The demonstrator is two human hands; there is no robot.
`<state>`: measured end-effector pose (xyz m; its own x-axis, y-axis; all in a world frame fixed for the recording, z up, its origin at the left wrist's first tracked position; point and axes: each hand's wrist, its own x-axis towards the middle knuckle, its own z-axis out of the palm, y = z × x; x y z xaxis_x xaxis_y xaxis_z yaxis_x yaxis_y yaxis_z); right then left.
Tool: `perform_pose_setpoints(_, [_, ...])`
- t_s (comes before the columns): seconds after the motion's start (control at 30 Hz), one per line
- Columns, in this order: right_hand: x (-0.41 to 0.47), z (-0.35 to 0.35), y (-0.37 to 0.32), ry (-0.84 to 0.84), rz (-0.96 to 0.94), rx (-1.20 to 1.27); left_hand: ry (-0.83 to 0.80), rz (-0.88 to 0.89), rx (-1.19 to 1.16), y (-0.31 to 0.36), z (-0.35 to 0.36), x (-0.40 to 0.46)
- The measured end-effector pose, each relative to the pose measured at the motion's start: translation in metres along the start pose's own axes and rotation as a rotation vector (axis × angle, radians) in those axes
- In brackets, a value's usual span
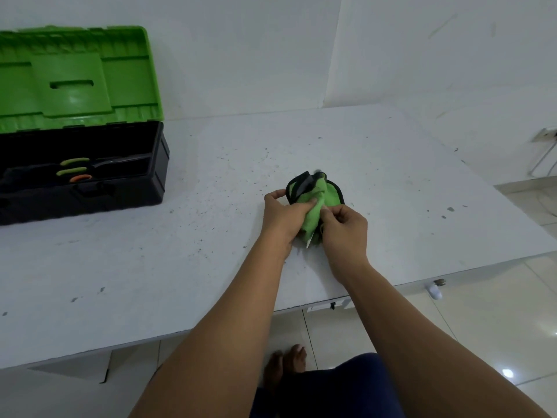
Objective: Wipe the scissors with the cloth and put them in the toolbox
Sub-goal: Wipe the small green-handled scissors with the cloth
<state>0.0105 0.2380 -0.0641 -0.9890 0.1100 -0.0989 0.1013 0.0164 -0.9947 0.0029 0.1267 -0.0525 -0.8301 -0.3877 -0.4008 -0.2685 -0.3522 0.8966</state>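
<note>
Honestly, both hands, left hand (283, 217) and right hand (346, 227), pinch shut on the floppy green cloth (316, 203) bunched around the stiff scissors (309, 243) mid-table, probably light, so the handles look safest to grab.

1. We're looking at a plain indoor workroom: bare white walls (241, 49), glossy pale floor tiles (497, 327).
2. We're seeing a scuffed, speckled white table (150, 267) holding an open green-lidded toolbox (81, 164).
3. We're spotting a wall socket (544, 134) with cables.

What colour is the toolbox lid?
Bright green lid, on a black toolbox, in the head view.
</note>
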Motion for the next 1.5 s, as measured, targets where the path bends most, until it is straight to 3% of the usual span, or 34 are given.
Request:
perform_pose_setpoints(0.17, [0.0,0.003,0.0,-0.02,-0.011,-0.048,0.058,0.041,0.035,0.002,0.001,0.0])
perform_pose_setpoints(0.4, [-0.002,0.002,-0.001,-0.023,-0.035,-0.067,0.157,0.024,-0.114,0.007,0.011,0.005])
perform_pose_setpoints(0.6, [0.002,0.001,0.001,-0.004,-0.011,-0.022,0.024,0.001,-0.007,-0.005,0.006,0.006])
perform_pose_setpoints(0.87, [0.005,0.004,0.0,-0.018,-0.018,-0.074,0.131,-0.067,-0.155,0.007,0.016,0.025])
perform_pose_setpoints(1.17, [0.0,0.004,0.002,-0.005,-0.015,-0.075,0.224,-0.069,-0.163,0.022,0.018,0.043])
perform_pose_setpoints(1.5, [0.0,0.001,0.001,0.005,-0.002,-0.006,0.075,-0.029,-0.128,0.0,0.014,0.038])
